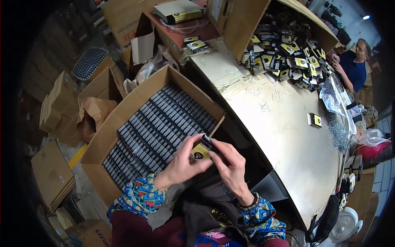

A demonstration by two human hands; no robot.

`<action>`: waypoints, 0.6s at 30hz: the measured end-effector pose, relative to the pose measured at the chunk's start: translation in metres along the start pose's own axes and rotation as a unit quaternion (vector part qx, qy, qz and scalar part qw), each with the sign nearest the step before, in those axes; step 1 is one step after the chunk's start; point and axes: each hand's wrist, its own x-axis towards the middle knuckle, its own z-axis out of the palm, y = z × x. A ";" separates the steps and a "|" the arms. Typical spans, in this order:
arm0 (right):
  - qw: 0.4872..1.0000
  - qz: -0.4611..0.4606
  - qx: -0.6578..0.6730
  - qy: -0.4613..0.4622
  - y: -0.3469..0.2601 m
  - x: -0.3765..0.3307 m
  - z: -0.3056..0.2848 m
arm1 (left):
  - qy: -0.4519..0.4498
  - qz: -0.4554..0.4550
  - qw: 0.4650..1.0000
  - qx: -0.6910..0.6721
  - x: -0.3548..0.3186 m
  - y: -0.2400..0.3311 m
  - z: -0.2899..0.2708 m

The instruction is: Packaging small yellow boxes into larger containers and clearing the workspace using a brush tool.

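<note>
The step in hand looks like working one end of a small yellow-and-black cardboard box [200,153], opening or closing I cannot tell; the next move seems to call for a steady hold and light fingertip pressure. At left, a large open brown cardboard carton [96,181] holds rows of grey-and-black packs [152,123]. By its right corner, the left hand [183,164] pinches the box between thumb and curved fingers; the right hand [230,164] pinches its dark end, thumb and forefinger nearly together. A similar box [316,120] lies toward the pale counter's [279,140] right edge
</note>
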 end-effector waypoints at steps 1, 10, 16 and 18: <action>1.000 0.022 0.022 -0.002 -0.002 0.000 -0.002 | 0.010 0.060 0.995 0.073 0.001 0.009 0.004; 0.999 0.027 0.021 -0.019 0.010 -0.001 -0.030 | -0.065 -0.004 0.998 -0.009 0.013 0.006 0.018; 0.986 0.143 0.043 0.071 0.019 -0.009 -0.061 | 0.133 0.075 0.986 0.073 0.129 -0.019 -0.003; 0.987 0.142 0.023 0.073 0.020 -0.023 -0.077 | 0.210 0.170 0.940 0.206 0.197 -0.036 -0.018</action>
